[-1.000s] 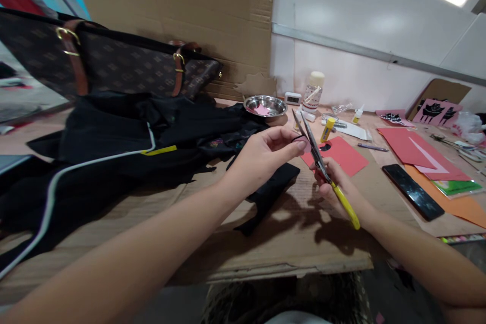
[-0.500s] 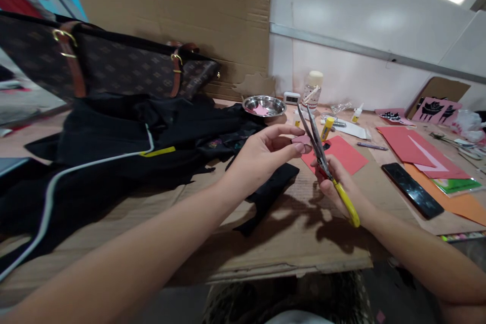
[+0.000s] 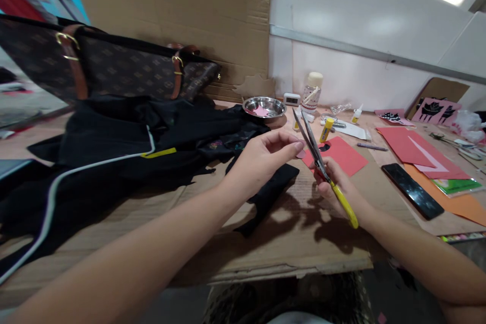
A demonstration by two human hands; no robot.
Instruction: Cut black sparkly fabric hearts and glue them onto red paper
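Observation:
My left hand (image 3: pixel 268 158) pinches a small piece of pink paper (image 3: pixel 301 154) between thumb and fingers, most of it hidden by the fingertips. Just beside it, my right hand (image 3: pixel 336 182) is closed round a pair of scissors (image 3: pixel 317 154) with yellow handles. Their blades point up and away from me, slightly apart, close to the left fingertips. Under the hands lie a black cut sheet (image 3: pixel 271 197) and a red sheet of paper (image 3: pixel 343 156) with a small black piece on it.
A metal bowl (image 3: pixel 265 106) holds pink scraps. Behind stand a glue stick (image 3: pixel 326 130) and a bottle (image 3: pixel 313 92). A phone (image 3: pixel 412 191) and coloured paper (image 3: pixel 406 147) lie right. Black cloth (image 3: pixel 125 131), a white cable (image 3: pixel 53 190) and a patterned bag (image 3: pixel 129 61) fill the left.
The pink paper has turned and sunk lower in my left fingers, showing less of itself. The scissors have shifted slightly left, their tips a little lower.

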